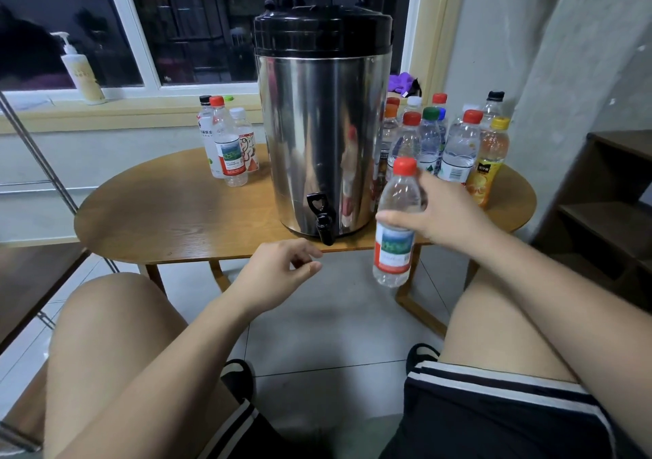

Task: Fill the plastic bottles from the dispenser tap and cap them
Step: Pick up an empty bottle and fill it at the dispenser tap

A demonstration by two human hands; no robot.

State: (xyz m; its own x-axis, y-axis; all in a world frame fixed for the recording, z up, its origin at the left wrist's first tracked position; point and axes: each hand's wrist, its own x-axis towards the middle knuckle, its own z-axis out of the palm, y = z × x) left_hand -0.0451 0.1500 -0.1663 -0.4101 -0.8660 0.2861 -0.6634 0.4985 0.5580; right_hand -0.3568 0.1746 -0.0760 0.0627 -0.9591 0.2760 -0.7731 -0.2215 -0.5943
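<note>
Beside the tap point(324, 225), right grip point(450, 211) around a red-capped bottle point(402, 194), label point(393, 250) unreadable; left grip point(278, 268) loose, empty.

The right hand point(450, 211) hides its fingers behind the bottle point(394, 247); beyond that hand, the dispenser point(317, 134) half-covers standing bottles point(390, 130).

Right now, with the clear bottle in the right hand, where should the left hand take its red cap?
Pinch the round red plastic cap by its side wall, coming from above-left. It sits roughly upright, uncovered above the right hand, which holds the clear plastic bottle at mid-body; the left hand holds nothing.
</note>
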